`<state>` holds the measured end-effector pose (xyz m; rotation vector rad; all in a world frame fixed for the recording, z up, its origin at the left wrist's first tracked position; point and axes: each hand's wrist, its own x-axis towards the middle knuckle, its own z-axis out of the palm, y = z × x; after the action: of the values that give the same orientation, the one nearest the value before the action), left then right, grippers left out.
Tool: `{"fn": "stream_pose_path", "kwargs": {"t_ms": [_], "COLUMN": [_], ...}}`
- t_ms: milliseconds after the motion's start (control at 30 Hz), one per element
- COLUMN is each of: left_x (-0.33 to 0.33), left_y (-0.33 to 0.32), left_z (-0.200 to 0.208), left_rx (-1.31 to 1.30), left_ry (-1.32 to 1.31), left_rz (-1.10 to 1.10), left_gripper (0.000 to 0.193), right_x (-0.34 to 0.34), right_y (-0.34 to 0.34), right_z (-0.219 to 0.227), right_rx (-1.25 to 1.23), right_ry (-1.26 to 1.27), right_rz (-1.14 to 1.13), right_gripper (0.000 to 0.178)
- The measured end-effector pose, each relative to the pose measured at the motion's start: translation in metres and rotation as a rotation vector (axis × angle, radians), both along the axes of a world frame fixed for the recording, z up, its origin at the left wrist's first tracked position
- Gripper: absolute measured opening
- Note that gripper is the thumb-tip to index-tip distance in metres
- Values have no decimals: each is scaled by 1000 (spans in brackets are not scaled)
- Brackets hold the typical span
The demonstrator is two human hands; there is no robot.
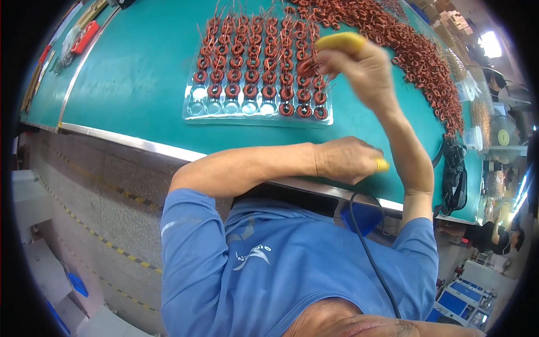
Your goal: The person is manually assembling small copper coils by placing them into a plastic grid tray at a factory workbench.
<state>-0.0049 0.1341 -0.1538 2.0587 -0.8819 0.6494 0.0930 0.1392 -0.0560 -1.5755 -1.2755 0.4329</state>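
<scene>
A clear plastic tray (196, 119) lies on the green table, its round pockets mostly filled with red copper-wound ring coils (233, 76) whose wire ends stick up. Several pockets in the row nearest me hold no coil. Over the tray's right side, my right hand (359, 64), with a yellow cover on a finger, is closed on a ring coil (306, 68); motion blurs both. Closer to the table's front edge, my left hand (349, 160) is curled into a fist, a yellow cover on one finger. Whatever its fingers may hold is hidden.
A long heap of loose ring coils (424, 70) curves along the table's far and right side. At the right edge lies a black strapped bag (453, 177). A red object (85, 37) sits far left. Beneath the table is a blue bin (364, 218); another person (494, 238) is far right.
</scene>
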Motion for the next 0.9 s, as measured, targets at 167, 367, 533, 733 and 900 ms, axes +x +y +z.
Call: {"fn": "stream_pose_path", "kwargs": {"t_ms": [167,367,533,733,900], "left_x": [5,11,7,16,14], "left_y": [3,1,3,-3,4], "left_z": [-19,-25,-24,-26,-25], "left_rx": [273,263,210,169,164], "left_ry": [26,103,153,98,120], "left_rz": [-71,-101,-92,-123,-98], "left_gripper": [9,9,15,15,15], "right_x": [-37,-27,76,237,252], "right_y": [29,25,41,50,66], "right_z": [-37,-46,8,-51,-81], "right_rx": [-265,-134,37,-316,-459], "right_ry": [-129,-334,-511,-1189,-1247], "right_rz": [152,102,-325,-568,-543], "right_gripper": [16,21,22,43,39]}}
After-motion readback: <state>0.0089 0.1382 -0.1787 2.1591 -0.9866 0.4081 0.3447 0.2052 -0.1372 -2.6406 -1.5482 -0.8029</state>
